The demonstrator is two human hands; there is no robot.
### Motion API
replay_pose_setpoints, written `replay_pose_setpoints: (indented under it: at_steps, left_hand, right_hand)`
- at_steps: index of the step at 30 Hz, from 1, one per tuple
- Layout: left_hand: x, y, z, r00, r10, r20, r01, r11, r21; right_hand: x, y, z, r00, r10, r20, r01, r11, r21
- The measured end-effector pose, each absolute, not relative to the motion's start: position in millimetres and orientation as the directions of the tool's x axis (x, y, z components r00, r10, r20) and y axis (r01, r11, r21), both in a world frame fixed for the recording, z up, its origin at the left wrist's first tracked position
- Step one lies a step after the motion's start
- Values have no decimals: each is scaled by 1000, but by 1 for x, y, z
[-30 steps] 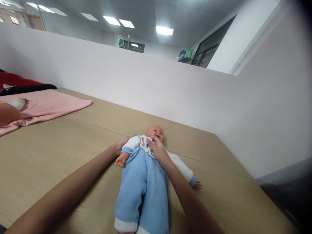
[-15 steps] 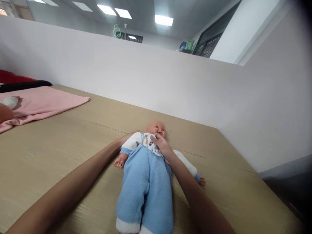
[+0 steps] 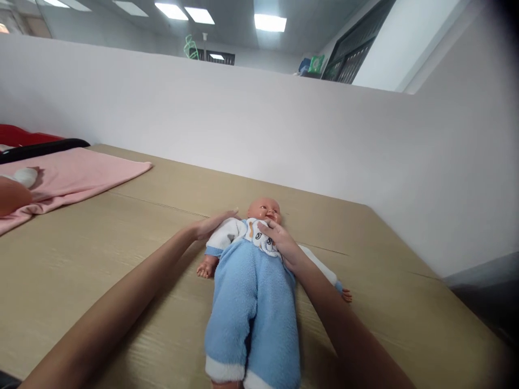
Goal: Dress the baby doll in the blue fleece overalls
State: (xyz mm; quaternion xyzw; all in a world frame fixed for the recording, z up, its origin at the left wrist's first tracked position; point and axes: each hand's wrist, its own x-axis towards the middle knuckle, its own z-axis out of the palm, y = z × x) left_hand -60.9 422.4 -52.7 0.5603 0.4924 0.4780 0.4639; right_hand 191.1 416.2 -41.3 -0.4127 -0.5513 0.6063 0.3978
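Observation:
A baby doll point(image 3: 253, 294) in a blue fleece suit with white sleeves lies on its back on the tan table point(image 3: 101, 254), head toward the white wall. My left hand point(image 3: 211, 223) rests at the doll's shoulder with its fingers stretched out flat. My right hand point(image 3: 284, 244) lies on the doll's chest, with its fingertips pinched on the white collar just under the chin.
A pink cloth point(image 3: 68, 175) is spread at the table's far left, with a small white thing point(image 3: 24, 176) and a tan rounded thing point(image 3: 12, 197) on it. A white partition wall point(image 3: 259, 129) runs behind the table. Dark floor drops off at the right edge.
The doll and both hands sit slightly further right in the picture. My left fingers have straightened out past the doll's shoulder. My right hand keeps its pinch at the collar.

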Motion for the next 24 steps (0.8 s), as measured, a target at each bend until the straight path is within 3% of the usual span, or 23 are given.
replay_pose_setpoints:
  at_steps: [3, 8, 10, 12, 14, 16, 18, 21, 24]
  left_hand:
    - [-88, 421, -41, 373, 921, -109, 214, 29, 976]
    - [-113, 422, -26, 390, 898, -202, 493, -19, 870]
    - [-114, 422, -19, 433, 867, -248, 598, -69, 799]
    - [-114, 422, -15, 445, 839, -313, 692, -100, 715]
    - [-112, 422, -13, 448, 826, -342, 742, -130, 658]
    - [-110, 422, -12, 449, 821, -353, 773, -160, 614]
    - [-108, 420, -10, 400, 842, -362, 839, -177, 515]
    - [-100, 410, -1, 325, 922, -210, 900, -233, 368]
    - [-74, 390, 11, 411, 903, 123, 819, -425, 386]
  right_hand:
    - [190, 417, -41, -339, 937, -86, -31, -102, -994]
    - [198, 420, -40, -310, 946, -92, 81, -70, -994]
    - [207, 420, -34, -309, 947, -84, 212, -17, -977]
    - [217, 417, -23, -296, 955, -14, 435, 121, -892]
    - [228, 411, -10, -285, 954, 90, 642, 260, -721]
    - [237, 403, 2, -293, 945, 144, 732, 319, -602]
    - [249, 393, 5, -319, 934, 159, 740, 351, -573]
    - [278, 376, -12, -298, 909, 291, 731, 413, -543]
    - [327, 354, -49, -235, 883, 406, 772, 423, -474]
